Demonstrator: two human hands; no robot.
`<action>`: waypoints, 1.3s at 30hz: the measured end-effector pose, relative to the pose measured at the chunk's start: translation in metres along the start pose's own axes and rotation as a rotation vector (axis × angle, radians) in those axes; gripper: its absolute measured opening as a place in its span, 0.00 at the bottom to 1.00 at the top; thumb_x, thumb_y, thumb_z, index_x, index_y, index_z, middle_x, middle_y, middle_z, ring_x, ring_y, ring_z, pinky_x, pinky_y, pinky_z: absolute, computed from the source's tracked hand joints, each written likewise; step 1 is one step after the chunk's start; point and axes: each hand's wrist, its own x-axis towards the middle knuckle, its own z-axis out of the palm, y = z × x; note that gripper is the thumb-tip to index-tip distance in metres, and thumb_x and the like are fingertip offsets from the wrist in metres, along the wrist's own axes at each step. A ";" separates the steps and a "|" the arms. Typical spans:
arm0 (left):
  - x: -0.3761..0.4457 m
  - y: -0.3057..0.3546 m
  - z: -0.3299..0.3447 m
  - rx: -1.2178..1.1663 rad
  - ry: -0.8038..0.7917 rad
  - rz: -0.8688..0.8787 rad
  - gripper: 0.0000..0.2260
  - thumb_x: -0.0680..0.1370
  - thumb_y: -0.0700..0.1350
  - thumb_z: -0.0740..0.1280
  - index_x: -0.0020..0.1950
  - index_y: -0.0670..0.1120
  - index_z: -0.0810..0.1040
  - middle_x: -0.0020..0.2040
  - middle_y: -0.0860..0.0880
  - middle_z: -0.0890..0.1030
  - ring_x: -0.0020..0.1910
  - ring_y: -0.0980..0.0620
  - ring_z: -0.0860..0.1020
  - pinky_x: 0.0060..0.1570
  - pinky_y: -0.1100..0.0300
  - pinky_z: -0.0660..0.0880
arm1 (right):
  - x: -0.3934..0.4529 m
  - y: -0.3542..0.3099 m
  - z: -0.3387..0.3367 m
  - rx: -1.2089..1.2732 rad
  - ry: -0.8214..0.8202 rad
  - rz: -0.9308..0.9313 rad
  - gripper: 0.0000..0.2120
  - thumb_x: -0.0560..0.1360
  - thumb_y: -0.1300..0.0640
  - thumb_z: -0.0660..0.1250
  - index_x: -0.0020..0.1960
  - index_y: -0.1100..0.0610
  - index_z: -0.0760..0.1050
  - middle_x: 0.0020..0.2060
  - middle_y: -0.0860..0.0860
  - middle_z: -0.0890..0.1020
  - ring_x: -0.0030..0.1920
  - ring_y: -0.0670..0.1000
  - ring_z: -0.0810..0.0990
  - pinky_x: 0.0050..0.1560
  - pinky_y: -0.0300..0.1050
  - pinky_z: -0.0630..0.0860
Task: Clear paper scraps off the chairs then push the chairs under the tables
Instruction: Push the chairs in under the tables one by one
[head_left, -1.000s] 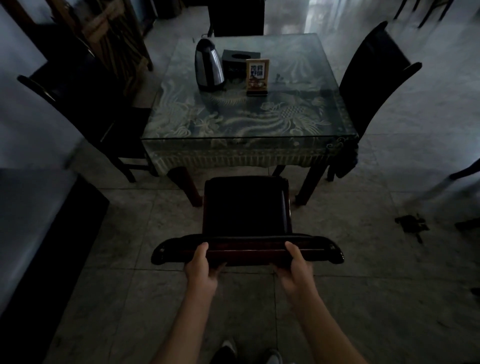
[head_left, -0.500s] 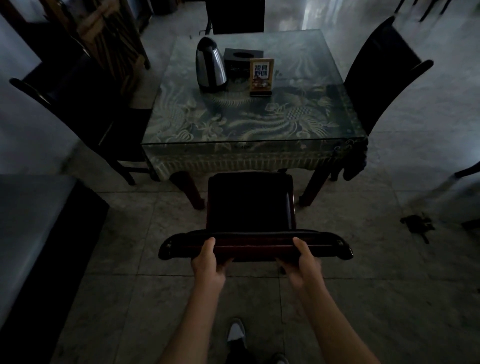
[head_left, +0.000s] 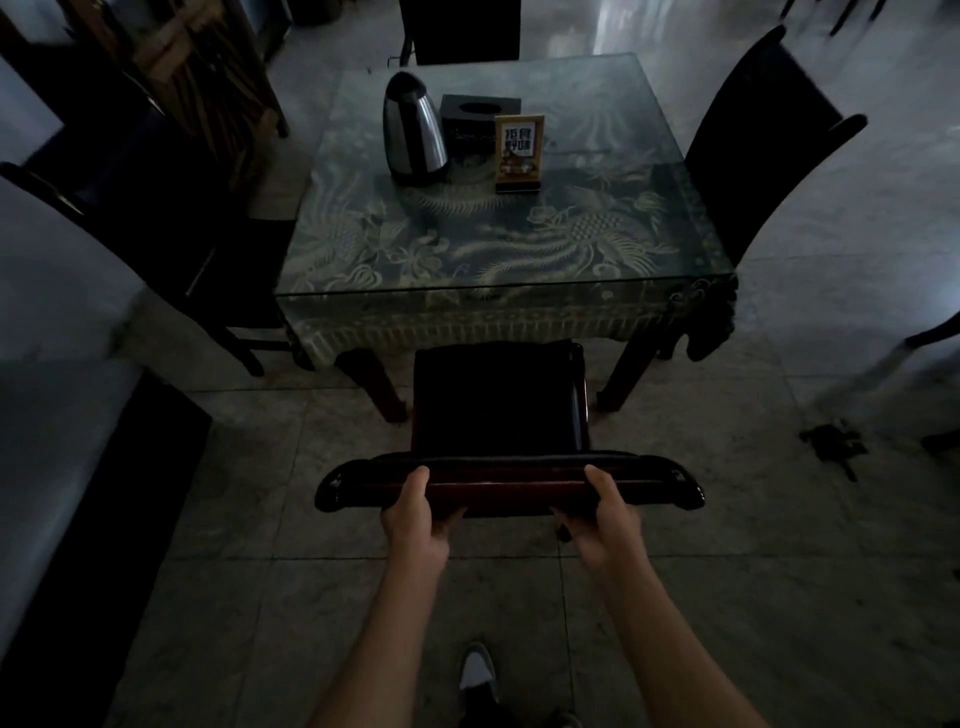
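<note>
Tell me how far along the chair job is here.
Done: no scraps show on the near chair's seat, though it is dark. In hand: left hand and right hand grip its top rail, seat front at the table edge. Left: push it under.

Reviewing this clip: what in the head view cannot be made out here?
- Chair seat: too dark to tell whether paper scraps remain.
- Front chair legs: hidden under the seat and the tablecloth.
- Fingers of the left hand and right hand: curled behind the backrest rail.
- Dark object on the floor: too dim to identify.
</note>
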 end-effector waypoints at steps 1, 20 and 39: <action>0.000 0.001 0.001 0.002 0.003 -0.006 0.19 0.76 0.44 0.70 0.65 0.43 0.72 0.55 0.41 0.79 0.52 0.42 0.79 0.44 0.46 0.80 | 0.002 -0.001 0.000 0.006 0.000 -0.002 0.19 0.76 0.62 0.68 0.65 0.60 0.69 0.57 0.62 0.80 0.55 0.61 0.81 0.52 0.61 0.80; 0.013 0.010 0.026 -0.011 0.006 0.009 0.18 0.76 0.43 0.70 0.65 0.43 0.72 0.56 0.41 0.78 0.52 0.43 0.79 0.49 0.43 0.80 | 0.032 -0.013 0.016 -0.010 0.039 -0.010 0.17 0.75 0.62 0.70 0.62 0.61 0.71 0.56 0.62 0.81 0.55 0.63 0.81 0.47 0.62 0.81; 0.020 0.020 0.045 -0.015 0.009 0.031 0.18 0.76 0.43 0.70 0.65 0.44 0.73 0.55 0.43 0.78 0.52 0.44 0.78 0.46 0.45 0.80 | 0.052 -0.019 0.031 -0.031 0.062 -0.039 0.22 0.74 0.61 0.71 0.65 0.59 0.69 0.57 0.61 0.80 0.55 0.62 0.81 0.44 0.60 0.82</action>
